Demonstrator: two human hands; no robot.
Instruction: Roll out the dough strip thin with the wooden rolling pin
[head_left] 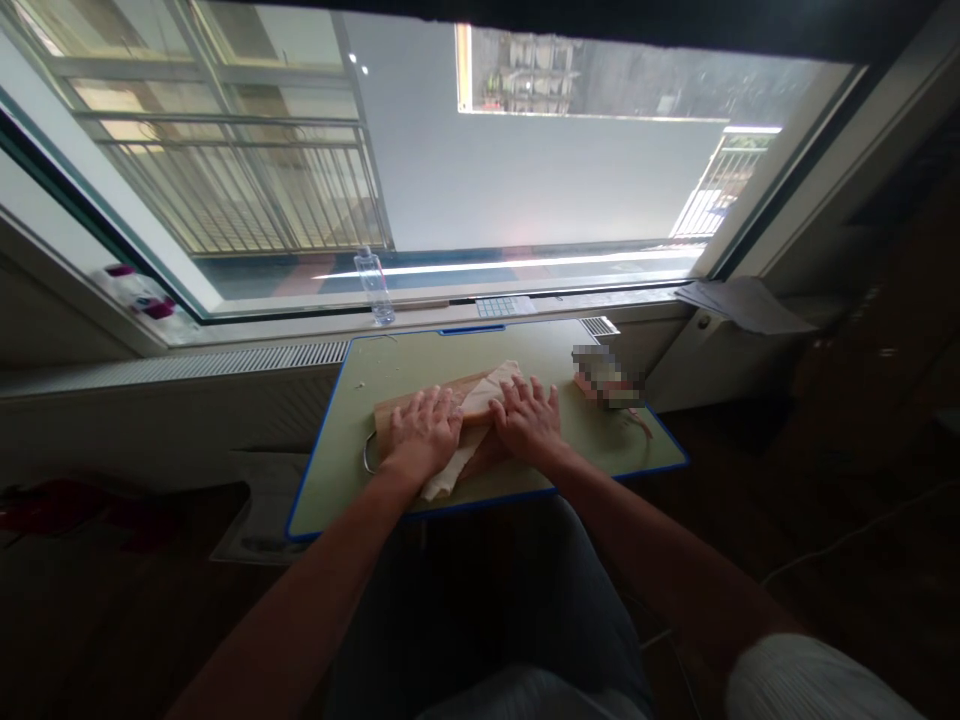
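Note:
On a small table lies a wooden board (385,412) with a metal ring handle (368,452) at its left end. Across the board stretches a long pale sheet (450,472), which looks like dough; its near end reaches the board's front edge. A wooden rod like a rolling pin (475,419) crosses the sheet, showing only between my hands. My left hand (426,430) presses flat over the rod's left part, fingers extended. Over its right part lies my right hand (529,420), palm down, fingers spread. The rod's ends are hidden under my hands.
The green table (337,470) has a blue rim. A pixelated item (606,378) sits at its right. Along the window sill stand a clear plastic bottle (374,288) and a bottle with purple parts (139,292). Papers (746,303) lie at the right.

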